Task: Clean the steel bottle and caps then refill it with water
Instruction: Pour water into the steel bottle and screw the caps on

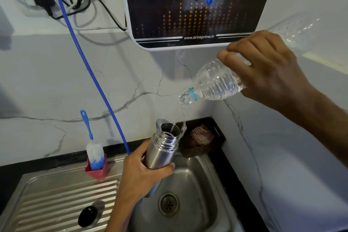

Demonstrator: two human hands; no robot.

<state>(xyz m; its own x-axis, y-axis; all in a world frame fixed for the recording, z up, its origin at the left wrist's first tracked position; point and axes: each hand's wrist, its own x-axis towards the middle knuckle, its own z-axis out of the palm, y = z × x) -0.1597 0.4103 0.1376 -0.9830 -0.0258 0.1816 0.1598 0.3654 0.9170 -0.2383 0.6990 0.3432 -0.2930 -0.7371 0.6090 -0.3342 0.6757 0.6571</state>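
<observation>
The only readable text is "www.drinkprime.in", printed in white along the bottom edge of the dark water purifier panel point(195, 9). That panel hangs on the wall above the sink point(212, 184).

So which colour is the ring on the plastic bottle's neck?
Teal ring on the plastic bottle, seen in the head view.

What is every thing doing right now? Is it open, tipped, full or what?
steel bottle: uncapped, tilted, held over the sink.
plastic bottle: uncapped, tipped down, pouring water.
left hand: grips the steel bottle.
right hand: grips the plastic bottle.
brush: standing in its red holder.
black cap: off, lying on the drainboard.
</observation>
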